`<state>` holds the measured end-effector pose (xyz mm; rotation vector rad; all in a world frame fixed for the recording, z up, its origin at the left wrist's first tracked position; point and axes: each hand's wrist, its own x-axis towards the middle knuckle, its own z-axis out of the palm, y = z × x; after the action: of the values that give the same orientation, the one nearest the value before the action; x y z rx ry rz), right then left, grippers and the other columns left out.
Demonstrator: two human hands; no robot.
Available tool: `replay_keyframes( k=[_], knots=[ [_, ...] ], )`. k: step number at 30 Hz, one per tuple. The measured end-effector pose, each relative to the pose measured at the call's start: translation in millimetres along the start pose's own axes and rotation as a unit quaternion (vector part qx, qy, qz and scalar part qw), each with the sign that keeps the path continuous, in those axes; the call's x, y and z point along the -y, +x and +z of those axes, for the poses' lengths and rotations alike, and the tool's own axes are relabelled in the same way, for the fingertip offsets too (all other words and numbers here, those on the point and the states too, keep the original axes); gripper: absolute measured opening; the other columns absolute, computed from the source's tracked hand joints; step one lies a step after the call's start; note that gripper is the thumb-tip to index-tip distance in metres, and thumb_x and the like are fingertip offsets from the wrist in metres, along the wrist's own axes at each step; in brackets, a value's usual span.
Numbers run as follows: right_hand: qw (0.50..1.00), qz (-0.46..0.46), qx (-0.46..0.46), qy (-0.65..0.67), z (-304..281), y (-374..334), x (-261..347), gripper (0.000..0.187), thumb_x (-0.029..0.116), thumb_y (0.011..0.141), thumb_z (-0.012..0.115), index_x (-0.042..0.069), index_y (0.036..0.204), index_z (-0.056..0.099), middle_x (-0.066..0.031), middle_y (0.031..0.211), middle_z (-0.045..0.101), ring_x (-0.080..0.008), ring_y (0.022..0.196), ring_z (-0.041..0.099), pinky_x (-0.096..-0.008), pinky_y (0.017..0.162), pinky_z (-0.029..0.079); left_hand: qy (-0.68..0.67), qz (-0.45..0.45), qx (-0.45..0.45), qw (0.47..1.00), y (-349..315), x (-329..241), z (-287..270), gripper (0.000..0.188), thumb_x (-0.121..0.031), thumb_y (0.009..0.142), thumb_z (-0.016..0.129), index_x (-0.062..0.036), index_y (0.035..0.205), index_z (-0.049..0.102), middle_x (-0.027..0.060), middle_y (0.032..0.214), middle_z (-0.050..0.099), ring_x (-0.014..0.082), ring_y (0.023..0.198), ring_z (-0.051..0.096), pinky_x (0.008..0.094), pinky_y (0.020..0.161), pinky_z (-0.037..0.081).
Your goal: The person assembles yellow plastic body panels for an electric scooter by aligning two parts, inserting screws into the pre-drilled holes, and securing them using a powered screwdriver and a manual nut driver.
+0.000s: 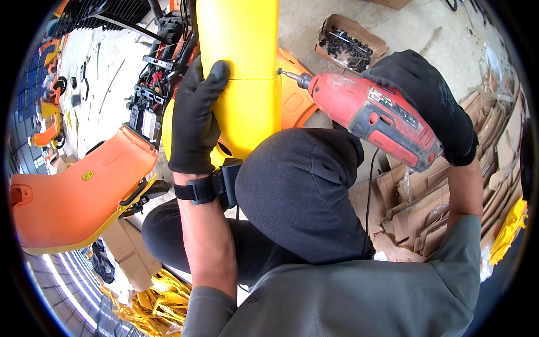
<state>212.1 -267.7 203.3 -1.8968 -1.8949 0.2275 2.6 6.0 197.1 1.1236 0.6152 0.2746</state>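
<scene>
The left hand (193,115) grips the yellow panel (241,73) edge while the right hand (429,104) holds the red drill (373,115), bit at the panel's right edge.

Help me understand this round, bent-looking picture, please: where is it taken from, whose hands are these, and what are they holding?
The picture comes from a wide fisheye camera worn on a person's head, looking down, so straight edges bend near the rim. Both gloved hands are that person's own. The left hand grips a yellow plastic column. The right hand holds a red power screwdriver with its bit against the column's side. The person's bent knee sits in the middle. On the concrete floor lie an orange plastic panel, a cardboard box of dark screws and flattened cardboard.
</scene>
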Motion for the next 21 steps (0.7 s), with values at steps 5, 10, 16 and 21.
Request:
replay_keyframes(
  k=[5,10,16,21],
  knots=[
    [0.998,0.027,-0.032,0.049,-17.7,-9.5,21.7,0.05,0.017,0.063,0.075,0.007,0.11,0.061,-0.0104,0.102,0.063,-0.0322,0.093,0.059,-0.038,0.083,0.047,0.042,0.015,-0.004,0.999,2.4,4.5,0.5,0.043,-0.018,0.09,0.064,-0.0014,0.127,0.052,0.0062,0.113,0.063,0.0115,0.096,0.061,0.0258,0.084,0.049],
    [0.697,0.419,-0.239,0.531,16.1,-84.8,47.0,0.04,0.013,0.085,0.065,0.001,0.121,0.054,-0.0153,0.108,0.063,-0.0211,0.101,0.06,-0.0345,0.087,0.049,0.069,0.026,0.045,0.996,3.4,1.5,-1.2,0.043,-0.013,0.088,0.065,0.0006,0.127,0.051,0.0083,0.112,0.063,0.0132,0.096,0.061,0.028,0.084,0.05],
    [0.826,0.539,-0.149,0.068,133.4,-165.3,0.4,0.037,0.02,0.077,0.069,0.0,0.107,0.057,-0.0157,0.091,0.065,-0.0314,0.086,0.064,-0.0421,0.073,0.051,0.146,0.024,0.103,0.984,-16.8,-22.6,-2.2,0.05,-0.013,0.083,0.07,0.0008,0.127,0.051,0.0084,0.115,0.063,0.0158,0.102,0.06,0.029,0.089,0.048],
    [0.727,0.652,0.051,-0.209,201.8,-232.3,-7.1,0.022,0.027,0.08,0.061,0.006,0.087,0.057,-0.0185,0.085,0.062,-0.0372,0.082,0.062,-0.0484,0.071,0.051,0.135,0.027,0.075,0.988,-25.3,-24.4,14.0,0.051,-0.013,0.078,0.076,-0.0001,0.122,0.055,0.0071,0.108,0.067,0.0141,0.095,0.063,0.0283,0.087,0.049]
  ],
)
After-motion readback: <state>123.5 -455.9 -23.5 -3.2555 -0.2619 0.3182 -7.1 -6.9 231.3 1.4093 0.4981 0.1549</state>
